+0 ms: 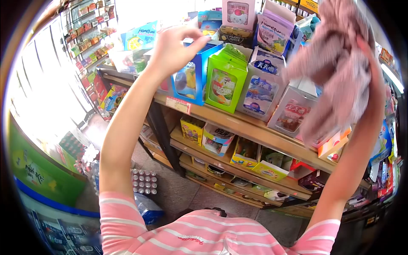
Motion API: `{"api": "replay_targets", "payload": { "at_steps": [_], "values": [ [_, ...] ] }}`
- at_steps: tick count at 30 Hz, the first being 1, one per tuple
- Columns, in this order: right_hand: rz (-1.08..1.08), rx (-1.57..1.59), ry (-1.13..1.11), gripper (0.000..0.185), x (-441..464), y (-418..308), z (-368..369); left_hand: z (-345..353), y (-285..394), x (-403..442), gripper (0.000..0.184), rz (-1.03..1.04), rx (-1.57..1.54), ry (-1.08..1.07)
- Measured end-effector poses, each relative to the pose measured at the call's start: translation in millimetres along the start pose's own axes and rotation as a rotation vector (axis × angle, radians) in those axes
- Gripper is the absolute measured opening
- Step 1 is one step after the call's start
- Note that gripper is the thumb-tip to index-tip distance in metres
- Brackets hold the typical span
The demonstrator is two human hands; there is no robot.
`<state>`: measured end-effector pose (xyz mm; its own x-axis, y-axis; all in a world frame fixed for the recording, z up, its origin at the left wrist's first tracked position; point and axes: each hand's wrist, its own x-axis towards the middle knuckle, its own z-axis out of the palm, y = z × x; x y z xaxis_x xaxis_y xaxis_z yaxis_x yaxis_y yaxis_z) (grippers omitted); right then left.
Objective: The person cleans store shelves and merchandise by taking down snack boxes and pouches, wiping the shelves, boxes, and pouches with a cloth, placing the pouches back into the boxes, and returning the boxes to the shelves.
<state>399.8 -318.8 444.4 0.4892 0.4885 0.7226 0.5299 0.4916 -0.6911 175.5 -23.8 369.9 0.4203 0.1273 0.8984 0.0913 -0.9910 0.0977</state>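
My left hand (176, 47) is raised over a blue display box (187, 83) on the top shelf. Its thumb and fingers curl toward each other, and I cannot make out whether anything is between them. High on the right, my right hand (369, 53) grips a pinkish-grey cloth (335, 74), which hangs down blurred in front of the boxes. The cloth hides part of the hand. A green candy box (225, 83) and a grey candy box (260, 87) stand beside the blue one. Farther right, a white-edged box (293, 112) sits partly behind the cloth.
The wooden shelf edge (238, 129) runs across in front of me, with lower shelves of snack boxes (244, 153) beneath. A pack of cans (144, 182) lies on the floor at left, near a green panel (40, 170). Racks stand on both sides.
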Motion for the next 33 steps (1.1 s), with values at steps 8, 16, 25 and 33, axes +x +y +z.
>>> {"api": "replay_targets", "payload": {
  "at_steps": [8,16,25,33],
  "values": [
    [0.269,0.022,0.107,0.061,-164.4,56.2,-21.5,34.9,4.1,63.3,0.019,-0.083,-0.066,-0.643],
    [0.408,0.175,0.049,0.037,-196.6,84.3,12.4,33.1,-11.0,65.5,0.028,0.145,0.042,-0.831],
    [0.34,0.133,-0.003,0.034,-186.9,98.5,42.8,51.4,-21.3,93.5,0.043,0.099,-0.068,-1.181],
    [0.325,0.122,0.065,0.034,-189.8,99.9,51.0,69.0,-30.4,90.2,0.049,0.001,-0.152,-1.276]
  ]
}}
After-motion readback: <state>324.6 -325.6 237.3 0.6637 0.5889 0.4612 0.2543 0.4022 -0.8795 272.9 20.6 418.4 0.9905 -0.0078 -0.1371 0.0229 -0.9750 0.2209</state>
